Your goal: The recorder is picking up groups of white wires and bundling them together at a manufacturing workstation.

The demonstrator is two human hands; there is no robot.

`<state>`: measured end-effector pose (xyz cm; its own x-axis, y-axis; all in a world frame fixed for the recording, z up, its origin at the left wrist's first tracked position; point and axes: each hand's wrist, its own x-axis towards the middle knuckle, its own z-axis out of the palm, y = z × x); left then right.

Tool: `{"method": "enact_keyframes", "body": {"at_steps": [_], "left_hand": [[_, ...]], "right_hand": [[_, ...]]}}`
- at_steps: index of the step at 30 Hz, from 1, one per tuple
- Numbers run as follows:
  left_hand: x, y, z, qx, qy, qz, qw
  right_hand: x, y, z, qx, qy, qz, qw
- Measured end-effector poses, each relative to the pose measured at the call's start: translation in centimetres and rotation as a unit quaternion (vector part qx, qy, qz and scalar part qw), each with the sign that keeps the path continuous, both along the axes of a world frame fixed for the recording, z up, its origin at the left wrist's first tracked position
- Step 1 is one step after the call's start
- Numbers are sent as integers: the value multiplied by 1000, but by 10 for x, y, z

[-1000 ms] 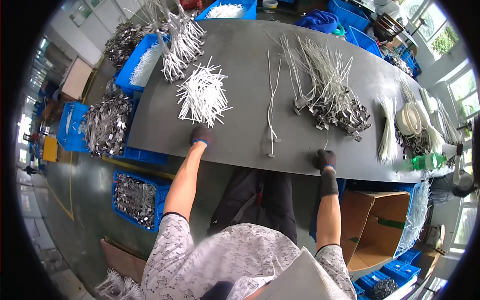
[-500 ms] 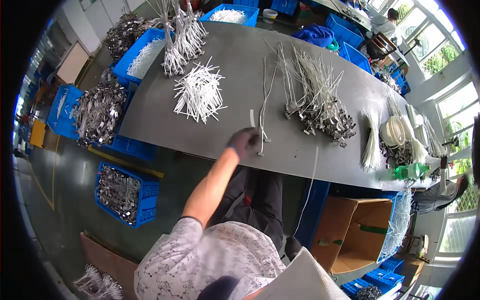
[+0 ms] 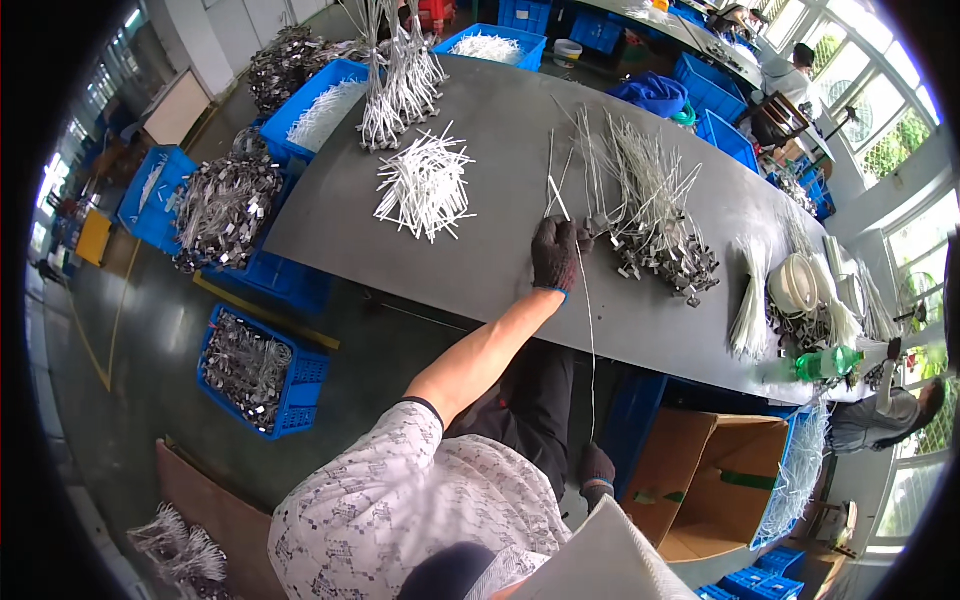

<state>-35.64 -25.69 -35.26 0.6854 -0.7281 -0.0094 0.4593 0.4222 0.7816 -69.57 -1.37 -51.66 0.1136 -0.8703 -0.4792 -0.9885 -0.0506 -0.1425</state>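
Note:
My left hand [image 3: 556, 257], in a dark knit glove, is closed above the grey table, left of a pile of wires with metal connectors [image 3: 660, 250]. From its fingers sticks a short white tube [image 3: 559, 198]. A long thin pale wire [image 3: 592, 340] runs from beside this hand over the table's near edge. It leads down to my right hand [image 3: 597, 466], also gloved, low beside my leg; its fingers look closed at the wire's lower end. Thin wires [image 3: 552, 160] lie beyond the left hand. To its left is a heap of short white tubes [image 3: 425, 187].
Bundled wires [image 3: 395, 100] stand at the table's far left. White tie bundles [image 3: 748, 305], a tape-like roll [image 3: 793, 285] and a green bottle [image 3: 828, 364] are at the right. Below is an open cardboard box [image 3: 715, 480]. A blue crate of parts [image 3: 255, 370] sits on the floor.
My left hand has moved right and farther over the table, now with the white tube in its fingers. My right hand has come further into view, and the long wire has shifted left to the left hand.

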Motion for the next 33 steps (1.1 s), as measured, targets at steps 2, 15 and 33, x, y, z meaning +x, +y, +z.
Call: {"method": "enact_keyframes", "body": {"at_steps": [2,15,33], "left_hand": [[4,9,-2,2,-24,-5,1000],[-61,88,-92,181,-363,-270,873],[46,35,-56,169,20,-264,949]], "right_hand": [[5,1,-5,-13,-19,2,1000],[129,-127,84,-269,-544,-77,791],[186,-120,62,-171,-547,-139,808]]}}
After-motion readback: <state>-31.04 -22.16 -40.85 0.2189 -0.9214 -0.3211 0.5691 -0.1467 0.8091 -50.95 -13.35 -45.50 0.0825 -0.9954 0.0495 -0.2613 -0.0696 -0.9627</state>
